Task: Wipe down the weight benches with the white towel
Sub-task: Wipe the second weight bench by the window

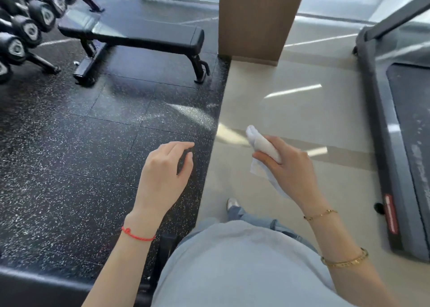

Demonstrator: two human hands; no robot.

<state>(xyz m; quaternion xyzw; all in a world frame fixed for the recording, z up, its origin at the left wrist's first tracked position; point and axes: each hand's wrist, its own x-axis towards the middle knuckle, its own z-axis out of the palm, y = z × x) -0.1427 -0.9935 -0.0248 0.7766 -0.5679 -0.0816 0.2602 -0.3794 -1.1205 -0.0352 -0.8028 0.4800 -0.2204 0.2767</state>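
Underfoot, the speckled black rubber floor (69,143) fills the left half of the view and meets a pale smooth floor (290,102) along a straight edge; the person stands right at that edge. On the far right a treadmill (400,125) runs along the pale side. A wooden pillar (258,15) rises at the top centre.

Next in size, a flat black weight bench (139,35) stands on the rubber floor, well apart from the person, lengthwise across the view with its pad bare and reachable from the near side. Just beside its left end a rack of dumbbells (25,22) slopes upward. Another dark padded edge (35,281) shows at the bottom left, close to the person; it may be a second bench, but too little of it shows to tell.

The right hand (286,167) is raised over the pale floor with its fingers curled round the white towel (263,146), which is bunched so that a wad sticks out past the thumb and a loose flap hangs below, probably a ready wiping pad. The left hand (167,167) hovers over the rubber floor, fingers loosely bent and holding nothing, likely free for balance or bracing. No wiping is under way at the far bench; reaching it comes first.
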